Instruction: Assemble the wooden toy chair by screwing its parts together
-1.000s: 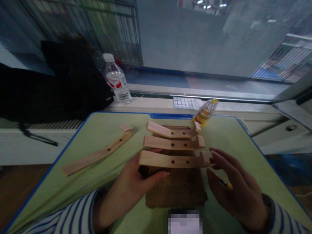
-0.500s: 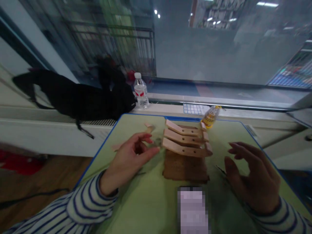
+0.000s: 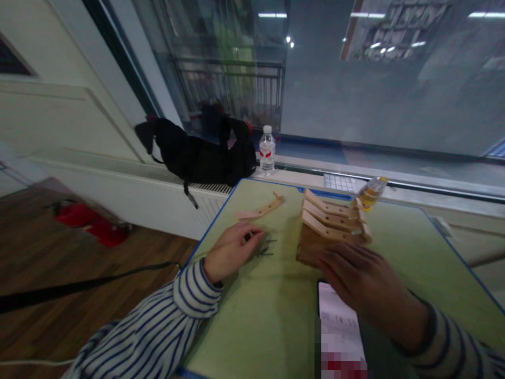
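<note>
Resting at centre frame, the right hand (image 3: 357, 279) lies with fingers loosely spread over the near edge of the wooden rack (image 3: 333, 221). The rack looks stiff and light, likely best gripped by its base board. The left hand (image 3: 232, 251) curls its fingertips beside small dark screws (image 3: 265, 247), probably fiddly; whether it pinches one is unclear. The green tabletop (image 3: 256, 316) looks smooth. A loose slat (image 3: 260, 209) lies above, a water bottle (image 3: 267, 150) and black bag (image 3: 197, 152) on the sill.

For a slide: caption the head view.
Left hand beside small dark pieces on green table; right hand over slatted wooden board.
</note>
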